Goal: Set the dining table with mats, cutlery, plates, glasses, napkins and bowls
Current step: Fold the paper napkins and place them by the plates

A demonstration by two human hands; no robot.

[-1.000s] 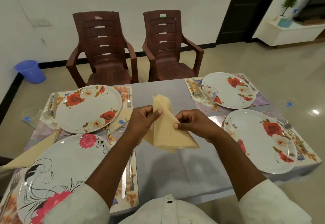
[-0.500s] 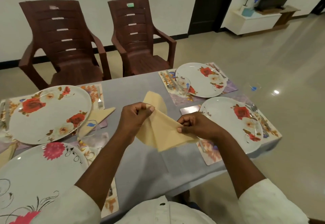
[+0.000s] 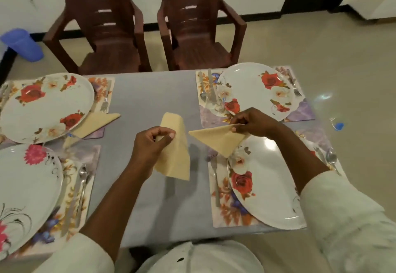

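Left hand (image 3: 153, 144): grip closed, thumb against curled fingers, pinching a folded beige napkin (image 3: 174, 154) near its upper part. Napkin hangs roughly upright above the middle of the tabletop (image 3: 150, 101); lower edge looks clear of the surface, shadow under it.

Right hand (image 3: 252, 122): grip closed narrow, thumb and fingertips pinching the corner of a second beige napkin (image 3: 218, 138), folded to a triangle. It lies nearly flat in the air, long point toward the left hand, lower point over the rim of the near right plate (image 3: 270, 189). The two napkins are close but apart.

Tabletop: grey, four places laid. Each has a floral mat; near right mat (image 3: 222, 206) carries that rose-print plate plus a piece of cutlery left of it and a spoon (image 3: 331, 158) right of it. Far right plate (image 3: 257, 90): roses, cutlery and a clear glass (image 3: 214, 99) on its left. Far left plate (image 3: 42, 106): roses, fork on its right, a third napkin (image 3: 94, 123) flat beside it, tucked partly under the rim. Near left plate (image 3: 25, 195): pink flower, black scrollwork, cutlery on its right.

Room: two brown plastic chairs (image 3: 100, 26) at the far side, beige tiled floor, white wall with dark skirting, blue bin (image 3: 21, 44) far left, dark door far right.

No readable writing; frame is motion-blurred.
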